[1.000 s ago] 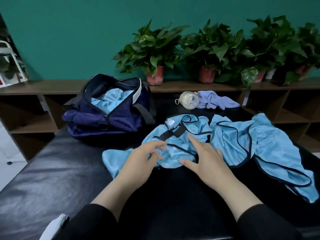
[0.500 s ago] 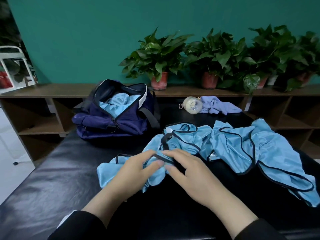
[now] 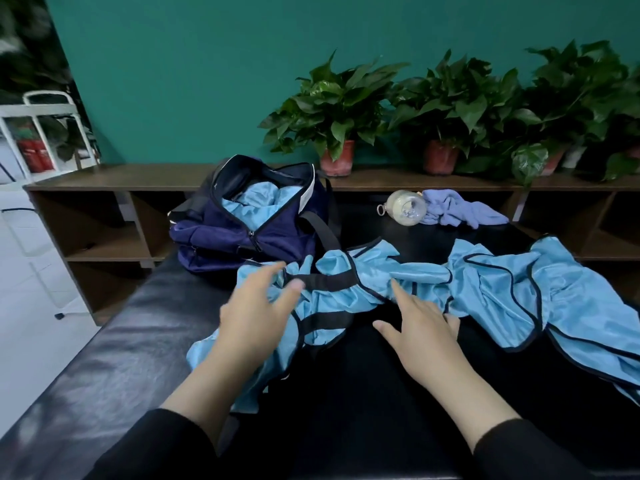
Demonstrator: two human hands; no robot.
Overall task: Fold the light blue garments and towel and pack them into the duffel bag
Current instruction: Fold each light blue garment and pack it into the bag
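The near light blue garment [image 3: 332,296] is lying crumpled on the black padded counter [image 3: 114,344], just in front of the navy duffel bag [image 3: 242,233], which is standing unzipped with light blue cloth already showing inside. A second light blue garment [image 3: 540,292] is sprawling to the right, its near edge touching the first. The fabric is looking thin, shiny and limp (likely slippery, and it will not be holding a crease by itself), so it is probably best taken at the dark bound edges or the black straps, then smoothed flat before folding.

The left hand [image 3: 256,320] is hovering over the garment's left part with fingers spread and relaxed, gripping nothing; it is blurred, so contact cannot be told for sure. The right hand [image 3: 422,327] is lying flat with straight fingers, index tip touching the cloth, also clamped on nothing.

Compared with half a second ago, the hands have been moving apart: then they were meeting close together over the bunched middle, and now the garment is lying stretched wider between them, with its black straps exposed.

A pale bottle [image 3: 405,211] and a lavender towel [image 3: 457,213] are lying at the counter's far end.
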